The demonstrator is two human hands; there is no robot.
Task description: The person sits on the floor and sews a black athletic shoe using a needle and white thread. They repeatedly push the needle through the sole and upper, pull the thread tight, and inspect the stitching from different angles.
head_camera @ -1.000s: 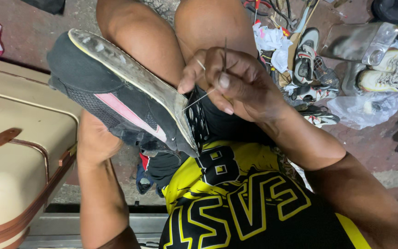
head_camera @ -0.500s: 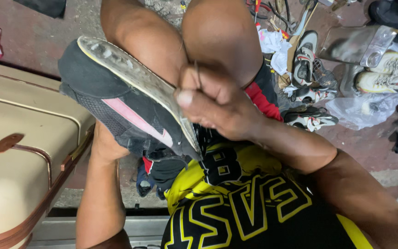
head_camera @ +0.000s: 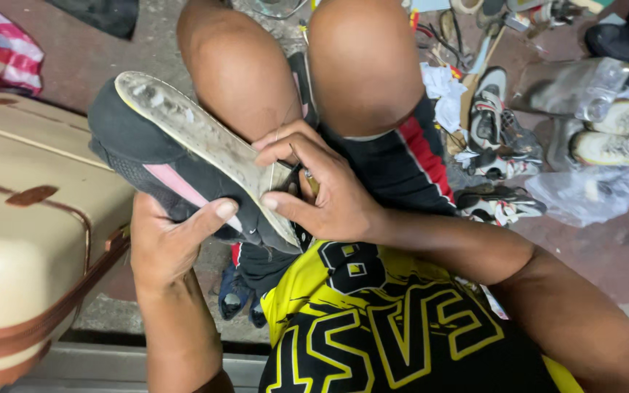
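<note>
Head view, looking straight down: left hand point(head_camera: 165, 244) cups the black shoe point(head_camera: 176, 164) from beneath, thumb pressed on its side by the pink stripe, sole point(head_camera: 209, 145) turned up. That grip is closed firm around the shoe. Right hand point(head_camera: 325, 193) sits at the heel end of the sole, fingers pinched narrow on a small tool point(head_camera: 309, 178), probably a needle or awl, too hidden to say which. A thin thread point(head_camera: 285, 120) runs up from that pinch.

So the shoe sits across the lap, just left of the right-hand pinch, toe pointing away from it toward the suitcase point(head_camera: 30, 240).

Stitching along a sole edge, by my read, goes best with the shoe braced hard against the thigh, the point driven square through the rim, the thumb kept clear of the exit side and the thread pulled snug without slack.

Room now. Close to the grip, both knees point(head_camera: 362, 65) crowd the far side, so a long thread pull has to go up or out to the right. Beyond the left hand the suitcase wall stands near the toe; little swing room there. Further right of the pinch, the floor point(head_camera: 591, 247) is cluttered with loose shoes point(head_camera: 493, 116), white rags point(head_camera: 442, 91) and a clear plastic bag point(head_camera: 584, 193), all apart from the hands.
</note>
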